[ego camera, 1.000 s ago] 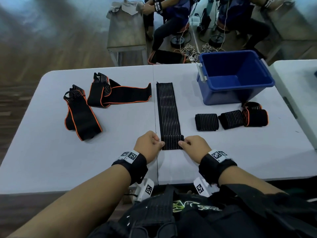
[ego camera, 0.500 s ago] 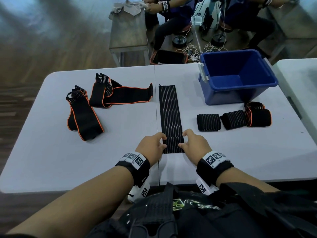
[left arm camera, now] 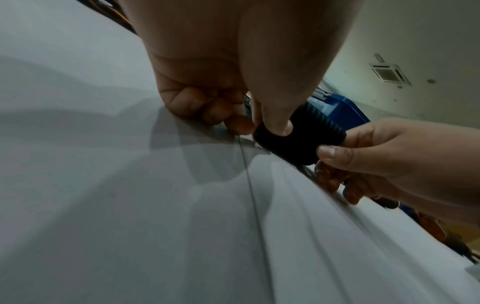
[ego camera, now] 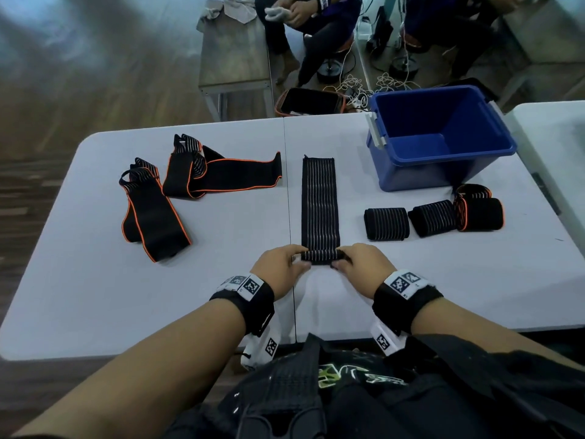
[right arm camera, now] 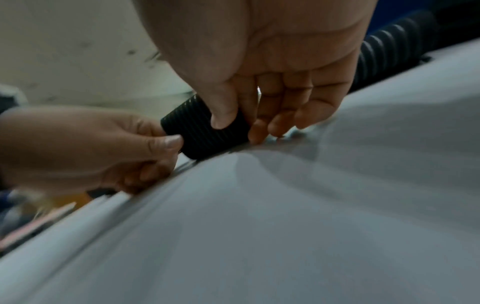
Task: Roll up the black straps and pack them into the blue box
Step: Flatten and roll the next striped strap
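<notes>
A black ribbed strap [ego camera: 319, 201] lies flat along the middle of the white table [ego camera: 79, 296], and its near end is turned into a small roll [ego camera: 321, 256]. My left hand [ego camera: 281, 267] pinches the roll's left end and my right hand [ego camera: 364, 264] pinches its right end. The left wrist view shows the roll [left arm camera: 298, 135] under both thumbs; so does the right wrist view, with the roll [right arm camera: 205, 133] between the two hands. The blue box [ego camera: 440, 137] stands open at the far right. Three rolled straps [ego camera: 433, 218] lie in front of it.
Two loose black straps with orange edging [ego camera: 221, 172] [ego camera: 152, 210] lie on the left half of the table. Beyond the table stand a grey bench [ego camera: 234, 58], seated people and floor cables. A second white table [ego camera: 557, 131] adjoins on the right.
The strap's near end, flat a second ago, is now folded over into a small roll between my hands. Both hands have shifted slightly forward along the strap.
</notes>
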Demonstrator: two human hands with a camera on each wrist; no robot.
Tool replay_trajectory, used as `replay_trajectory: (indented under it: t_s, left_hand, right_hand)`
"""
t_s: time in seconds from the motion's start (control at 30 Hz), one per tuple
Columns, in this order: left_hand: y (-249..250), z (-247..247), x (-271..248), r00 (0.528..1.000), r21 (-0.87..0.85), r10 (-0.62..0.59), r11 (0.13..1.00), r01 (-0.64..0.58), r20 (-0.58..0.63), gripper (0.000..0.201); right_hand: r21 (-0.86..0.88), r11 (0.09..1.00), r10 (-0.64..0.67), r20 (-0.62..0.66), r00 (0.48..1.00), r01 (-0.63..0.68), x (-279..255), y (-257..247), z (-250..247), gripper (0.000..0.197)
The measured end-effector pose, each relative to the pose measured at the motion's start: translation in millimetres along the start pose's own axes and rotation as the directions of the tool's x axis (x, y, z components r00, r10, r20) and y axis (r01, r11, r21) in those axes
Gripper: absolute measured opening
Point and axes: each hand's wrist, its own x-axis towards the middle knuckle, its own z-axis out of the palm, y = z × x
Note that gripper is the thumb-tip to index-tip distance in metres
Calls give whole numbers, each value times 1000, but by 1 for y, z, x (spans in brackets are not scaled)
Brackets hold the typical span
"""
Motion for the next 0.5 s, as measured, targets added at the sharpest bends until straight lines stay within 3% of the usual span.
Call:
replay_trajectory:
  t_s: [0.07, 0.13, 0.23, 0.4, 0.5]
  left_hand:
    - [3, -3, 3, 999, -1, -27, 1000, 27, 17, 26]
    - [7, -5, 5, 997, 16, -68, 998, 67, 34, 41]
    - [8, -6, 7, 991, 23, -119, 993, 118, 63, 52]
    - [8, -9, 10, 984, 42, -177, 984, 176, 17, 47]
    - [9, -10, 9, 987, 29, -144, 989, 146, -72, 30]
  right_hand:
    - [129, 990, 67, -50, 997, -60, 2, 1, -2, 33]
    - [185, 978, 108, -63, 992, -95, 5, 1, -3, 46]
    - [176, 973, 154, -25, 988, -148, 9, -2, -2, 48]
    - [133, 961, 247, -2, 969, -244, 18, -9, -4, 50]
    - [39, 960, 277, 18, 961, -277, 18, -15, -4, 47]
